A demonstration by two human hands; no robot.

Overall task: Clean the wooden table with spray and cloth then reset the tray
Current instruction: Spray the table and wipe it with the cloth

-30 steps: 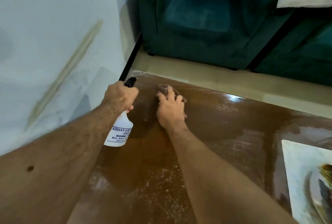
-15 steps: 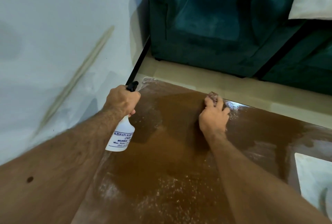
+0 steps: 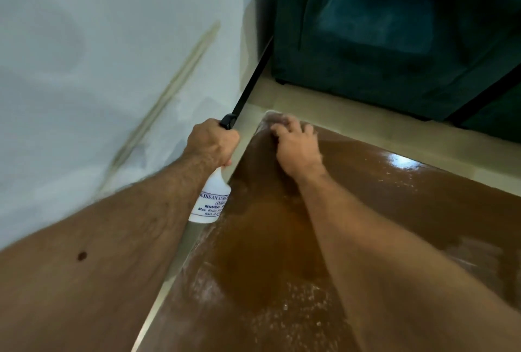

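The brown wooden table (image 3: pixel 380 210) fills the lower right, wet and glossy with droplets. My left hand (image 3: pixel 211 141) grips a white spray bottle (image 3: pixel 210 200) with a black head, held just off the table's left edge. My right hand (image 3: pixel 296 145) presses a small brownish cloth (image 3: pixel 277 120) onto the table's far left corner; only the cloth's front edge peeks out past my fingers. The tray is out of view.
A white wall (image 3: pixel 98 55) runs along the left. A dark teal armchair (image 3: pixel 394 27) stands beyond the table across a strip of pale floor (image 3: pixel 352 109). A black skirting strip (image 3: pixel 253 78) runs along the wall's foot.
My right hand slid the cloth right along the far edge, then back left to the far left corner. The left hand kept the bottle in place. The tray dropped out of view.
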